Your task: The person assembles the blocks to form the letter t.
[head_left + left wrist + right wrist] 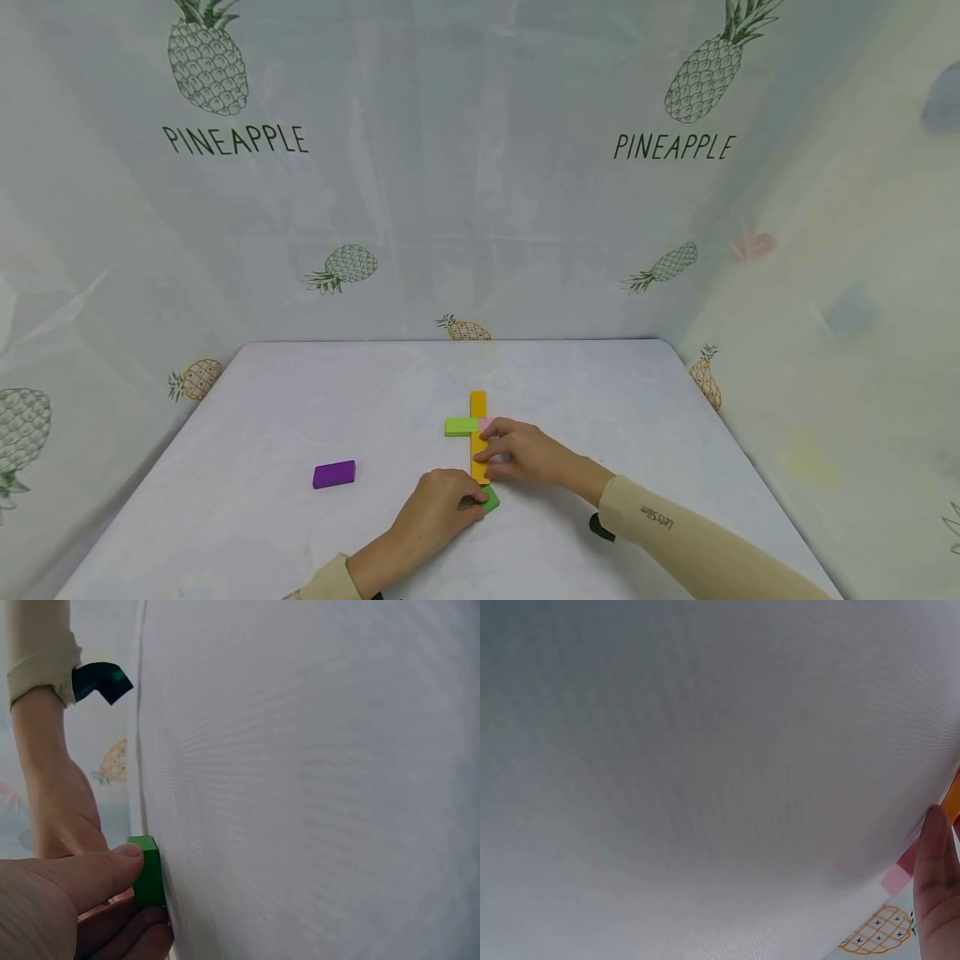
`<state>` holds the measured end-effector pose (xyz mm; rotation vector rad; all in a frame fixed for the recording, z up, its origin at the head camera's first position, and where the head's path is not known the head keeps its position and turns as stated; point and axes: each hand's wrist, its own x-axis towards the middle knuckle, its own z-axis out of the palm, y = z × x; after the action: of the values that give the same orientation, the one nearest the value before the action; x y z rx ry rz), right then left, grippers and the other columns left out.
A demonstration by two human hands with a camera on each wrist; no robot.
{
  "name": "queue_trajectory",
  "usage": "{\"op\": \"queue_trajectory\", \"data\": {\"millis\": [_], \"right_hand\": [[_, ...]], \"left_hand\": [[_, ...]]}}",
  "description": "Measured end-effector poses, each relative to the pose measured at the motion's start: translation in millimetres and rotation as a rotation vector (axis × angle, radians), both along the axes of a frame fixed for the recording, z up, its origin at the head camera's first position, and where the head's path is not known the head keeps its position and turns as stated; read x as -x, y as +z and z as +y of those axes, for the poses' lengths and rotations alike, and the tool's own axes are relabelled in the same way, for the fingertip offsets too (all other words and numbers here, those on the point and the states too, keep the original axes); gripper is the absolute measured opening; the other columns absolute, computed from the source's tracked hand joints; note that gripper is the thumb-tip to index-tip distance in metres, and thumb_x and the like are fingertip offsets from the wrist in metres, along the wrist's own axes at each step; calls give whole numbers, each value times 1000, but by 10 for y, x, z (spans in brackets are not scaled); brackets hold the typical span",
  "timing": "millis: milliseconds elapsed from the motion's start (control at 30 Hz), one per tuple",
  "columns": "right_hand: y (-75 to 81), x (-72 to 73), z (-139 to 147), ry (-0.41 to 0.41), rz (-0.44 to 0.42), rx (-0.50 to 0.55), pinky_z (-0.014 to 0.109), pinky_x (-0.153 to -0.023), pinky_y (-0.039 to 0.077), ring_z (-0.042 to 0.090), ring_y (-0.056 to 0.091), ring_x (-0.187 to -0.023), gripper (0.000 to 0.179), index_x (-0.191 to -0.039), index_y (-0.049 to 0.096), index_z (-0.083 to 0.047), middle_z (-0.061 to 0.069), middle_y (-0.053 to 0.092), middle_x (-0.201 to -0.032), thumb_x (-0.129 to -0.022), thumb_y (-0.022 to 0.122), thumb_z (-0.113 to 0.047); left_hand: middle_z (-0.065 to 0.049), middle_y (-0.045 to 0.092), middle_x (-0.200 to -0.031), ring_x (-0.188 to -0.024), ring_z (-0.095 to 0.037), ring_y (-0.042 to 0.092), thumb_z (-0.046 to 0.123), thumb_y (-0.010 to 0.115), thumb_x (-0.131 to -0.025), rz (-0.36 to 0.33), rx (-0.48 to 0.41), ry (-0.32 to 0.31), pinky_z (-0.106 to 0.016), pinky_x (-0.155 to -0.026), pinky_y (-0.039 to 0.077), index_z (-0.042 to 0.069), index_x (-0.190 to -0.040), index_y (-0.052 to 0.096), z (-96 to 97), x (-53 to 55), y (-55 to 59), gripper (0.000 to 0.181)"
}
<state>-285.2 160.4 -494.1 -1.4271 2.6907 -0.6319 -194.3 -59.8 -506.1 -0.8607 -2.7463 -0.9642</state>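
In the head view, my left hand (435, 512) pinches a green block (491, 500) at the near end of a cross-shaped layout of blocks. The left wrist view shows the thumb on one side of this green block (150, 874), low against the white surface. My right hand (532, 454) lies at the layout's right side, its fingers touching the near yellow-orange block (479, 448) and the pink block (483, 425), which they partly cover. A lime-green block (461, 427) forms the left arm, and a yellow-orange block (478, 404) lies at the far end.
A purple block (333, 475) lies apart on the left of the white table (600, 383). Pineapple-printed sheeting (465, 192) stands behind the table and along both sides.
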Motion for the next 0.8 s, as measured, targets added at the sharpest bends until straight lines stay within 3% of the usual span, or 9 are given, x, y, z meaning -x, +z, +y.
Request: {"op": "queue_trajectory", "data": {"millis": [333, 800], "right_hand": [[-22, 13, 2, 0, 7, 11, 36, -108, 53, 22, 63, -125, 26, -121, 82, -18, 6, 66, -132, -96, 82, -25], [18, -15, -9, -24, -48, 11, 35, -106, 54, 21, 63, -123, 26, -121, 82, -17, 7, 65, -133, -96, 82, -23]], "left_hand": [[14, 77, -90, -88, 4, 67, 14, 90, -86, -15, 4, 7, -23, -81, 59, 16, -91, 85, 9, 12, -11, 8], [15, 76, -90, -86, 5, 65, 17, 91, -86, -26, 16, 13, -24, -81, 58, 18, -93, 84, 12, 13, -7, 10]]}}
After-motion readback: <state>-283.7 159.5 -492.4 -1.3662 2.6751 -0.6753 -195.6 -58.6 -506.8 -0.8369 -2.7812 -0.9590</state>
